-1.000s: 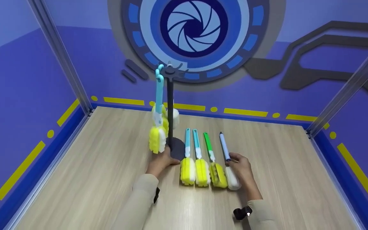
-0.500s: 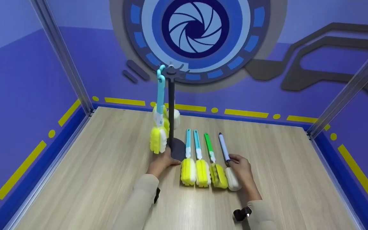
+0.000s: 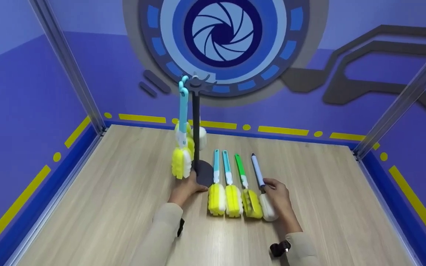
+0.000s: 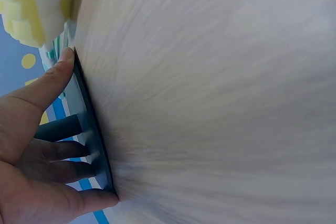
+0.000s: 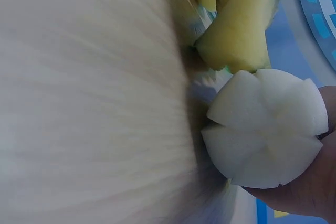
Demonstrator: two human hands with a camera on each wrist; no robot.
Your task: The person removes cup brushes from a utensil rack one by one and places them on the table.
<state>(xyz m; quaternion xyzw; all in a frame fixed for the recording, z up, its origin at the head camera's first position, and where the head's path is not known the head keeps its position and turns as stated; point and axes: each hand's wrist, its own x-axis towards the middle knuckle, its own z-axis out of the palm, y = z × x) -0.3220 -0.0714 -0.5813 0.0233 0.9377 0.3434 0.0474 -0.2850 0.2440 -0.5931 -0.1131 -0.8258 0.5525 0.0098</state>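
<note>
My left hand [image 3: 184, 189] grips the round base [image 3: 205, 173] of a black stand. In the left wrist view its thumb [image 4: 59, 73] lies at one edge of the base and the little finger at the other. Sponge bottle brushes hang from the stand's hooks at left and behind; the nearest hanging brush [image 3: 183, 111] has a turquoise handle. My right hand [image 3: 279, 195] pinches a bottle brush with a pale blue handle [image 3: 257, 168] near its neck. This brush lies on the table, its white sponge head [image 5: 268, 129] facing the right wrist camera. Its gripping fingertips are partly hidden.
Left of the held brush lie a green-handled brush [image 3: 240, 166] and two turquoise-handled brushes, one [image 3: 227, 166] beside the other [image 3: 216, 166], all with yellow sponge heads. Blue panels [image 3: 13, 111] and metal posts [image 3: 401, 96] border the wooden table [image 3: 124, 166].
The view has shifted slightly. Both hands keep their places on the stand base and the pale blue brush; nothing else has visibly moved.
</note>
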